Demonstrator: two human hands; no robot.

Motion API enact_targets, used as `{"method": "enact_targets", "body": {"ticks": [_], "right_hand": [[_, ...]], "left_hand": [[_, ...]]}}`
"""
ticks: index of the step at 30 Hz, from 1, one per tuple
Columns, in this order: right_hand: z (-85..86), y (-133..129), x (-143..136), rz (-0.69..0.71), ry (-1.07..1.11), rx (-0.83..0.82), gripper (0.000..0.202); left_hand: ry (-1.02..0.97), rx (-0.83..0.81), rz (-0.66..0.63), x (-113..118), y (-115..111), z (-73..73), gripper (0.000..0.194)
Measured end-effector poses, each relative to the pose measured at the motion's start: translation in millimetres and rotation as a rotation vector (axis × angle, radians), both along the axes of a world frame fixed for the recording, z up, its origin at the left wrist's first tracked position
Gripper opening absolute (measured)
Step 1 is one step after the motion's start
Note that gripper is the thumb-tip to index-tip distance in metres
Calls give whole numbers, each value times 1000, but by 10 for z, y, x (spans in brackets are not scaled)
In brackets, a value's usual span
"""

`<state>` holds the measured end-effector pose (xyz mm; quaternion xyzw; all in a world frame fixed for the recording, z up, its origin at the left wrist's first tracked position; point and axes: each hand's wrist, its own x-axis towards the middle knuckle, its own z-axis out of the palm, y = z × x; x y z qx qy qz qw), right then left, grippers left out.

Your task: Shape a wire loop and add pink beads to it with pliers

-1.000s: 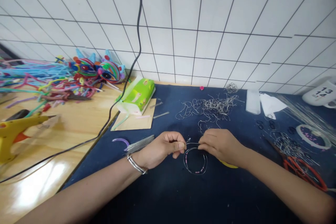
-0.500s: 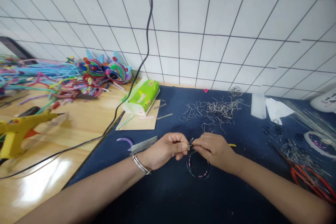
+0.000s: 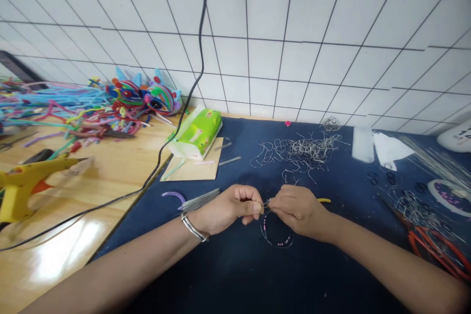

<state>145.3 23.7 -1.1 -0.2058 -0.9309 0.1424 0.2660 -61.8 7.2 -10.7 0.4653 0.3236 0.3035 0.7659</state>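
My left hand [image 3: 243, 206], with a silver bangle [image 3: 194, 228] at the wrist, is closed in a pinch on the twisted ends of a thin wire. Facing it, my right hand [image 3: 296, 211] pinches the same wire a short way off. Below the fingers hangs a beaded wire loop [image 3: 283, 244], round and dark, with several small pink beads on it. A yellow piece [image 3: 324, 200] sticks out behind my right hand; whether I hold it is hidden. Left of my hands lies a bundle of straight wires [image 3: 200, 200] next to a purple curved strip [image 3: 174, 196].
Tangled wire offcuts [image 3: 309, 149] lie beyond my hands. At right are red-handled scissors [image 3: 437, 250] and a white dish with pink beads [image 3: 451, 196]. A green tissue pack [image 3: 202, 132], a black cable [image 3: 158, 157] and a yellow glue gun [image 3: 29, 184] are at left.
The view has shifted very slightly. Both hands keep their pinch on the wire, with the fingertips only slightly moved; the loop still hangs below.
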Motion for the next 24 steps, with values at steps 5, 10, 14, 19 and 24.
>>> {"method": "enact_targets", "body": {"ticks": [5,10,14,19,24], "right_hand": [[-9,-12,-1,28,-11,-18,16],[-3,17,50,-26,37,-51,14],[79,38,125,-114,44,-94,12],[125,64,185,-133,32,-112,13],[109,94,235,-146,9,-104,12]], "left_hand": [[33,40,-12,6,5,11,17],[36,90,41,-14,19,10,16],[34,136,98,-28,26,25,15],[25,151,121,-27,37,8,15],[4,156,130,-38,59,3,15]]}}
